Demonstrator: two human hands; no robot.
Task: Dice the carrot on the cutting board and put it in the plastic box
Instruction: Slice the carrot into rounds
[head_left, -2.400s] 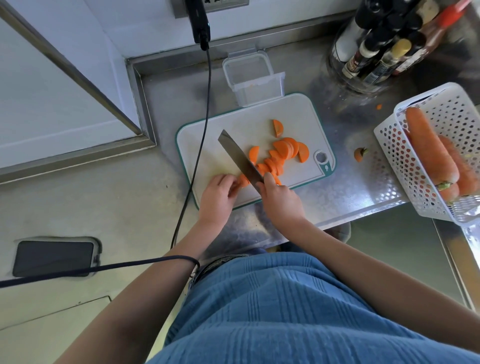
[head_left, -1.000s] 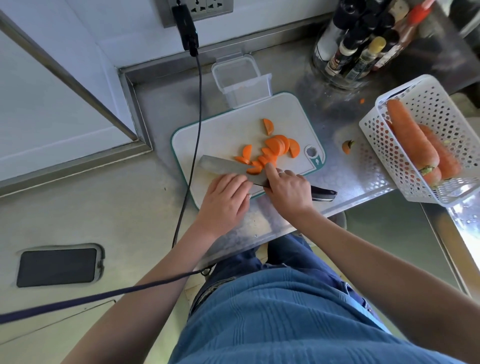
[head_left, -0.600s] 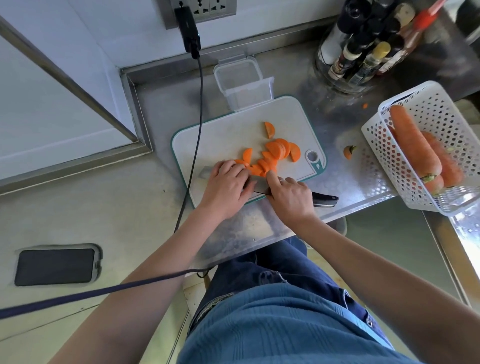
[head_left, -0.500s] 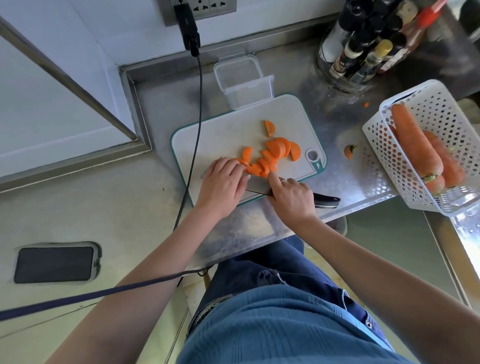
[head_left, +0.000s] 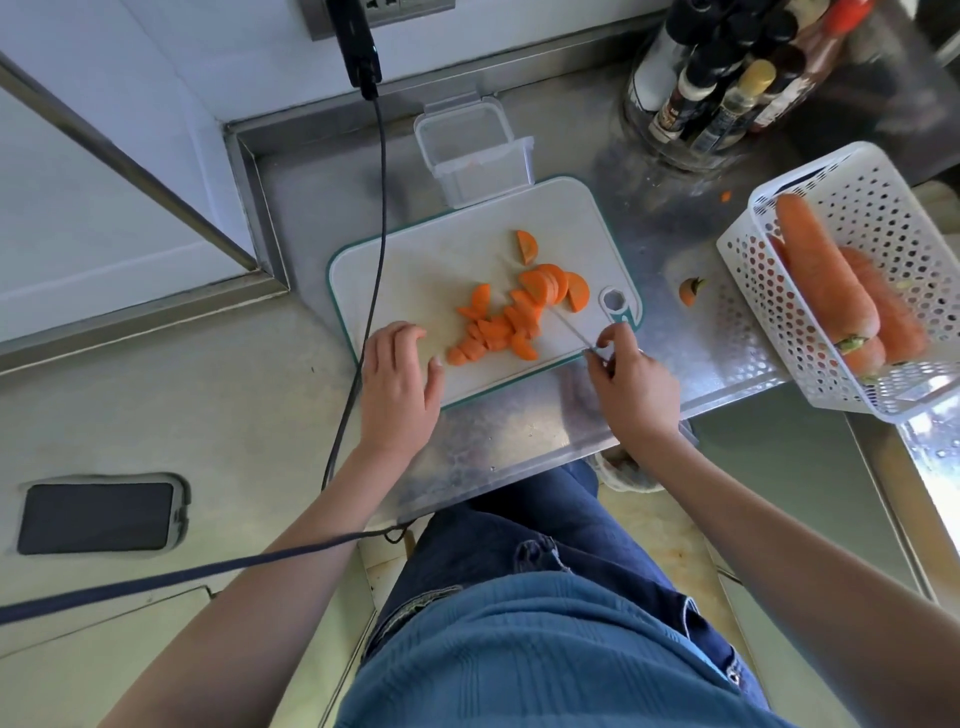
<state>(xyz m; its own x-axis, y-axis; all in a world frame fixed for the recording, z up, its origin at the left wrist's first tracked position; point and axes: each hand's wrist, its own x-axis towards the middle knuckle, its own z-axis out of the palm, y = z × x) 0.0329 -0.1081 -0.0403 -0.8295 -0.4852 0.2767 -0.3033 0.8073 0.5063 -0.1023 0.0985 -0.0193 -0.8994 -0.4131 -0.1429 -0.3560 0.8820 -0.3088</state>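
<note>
stainless steel counter (head_left: 519, 441) carries everything we work on, and on it lies our white cutting board (head_left: 441, 260), its long side running left to right, with the clear plastic box (head_left: 475, 150) just beyond its far edge, lid off and nearly bare inside. a white basket (head_left: 857, 249) at our right holds whole carrots. a moment ago our left hand (head_left: 397, 379) lay over the flat blade with the knife laid sideways across the near part of the board; now that hand has come off and rests open at the board's near left corner, fingers loosely spread, thumb tip just beside the nearest piece. our right hand (head_left: 631, 384) has turned the knife (head_left: 569, 327) on edge, fingers curled round the handle, so we see only the thin spine, pointing away and to the left toward the carrot slices (head_left: 511, 317). we judge the gathering is done and cutting resumes. the slices, half-moons mostly, sit in a loose band from near left to far right across the board's middle, one stray piece (head_left: 525, 247) farther back. they are still too large to count as dice, and nothing has yet gone into the box.
</note>
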